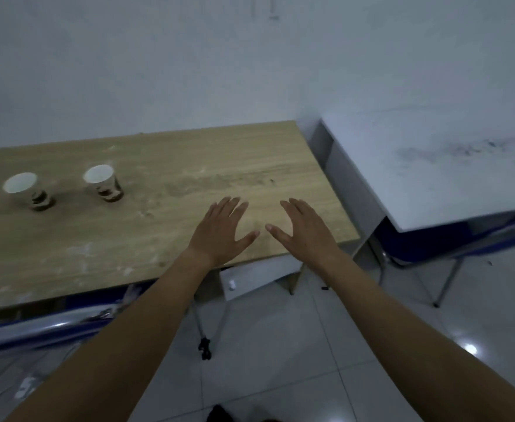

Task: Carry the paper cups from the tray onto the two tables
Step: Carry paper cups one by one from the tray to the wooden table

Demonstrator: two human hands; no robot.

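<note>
Two white paper cups with brown print stand upright on the wooden table: one cup at the far left, the other cup a little to its right. My left hand and my right hand hover side by side over the table's right front corner, palms down, fingers spread, holding nothing. Both hands are well to the right of the cups. No tray is in view.
A white table stands to the right, separated from the wooden one by a narrow gap. Blue chair parts sit under the wooden table's front edge. A white drawer unit hangs below the corner. The floor is glossy tile.
</note>
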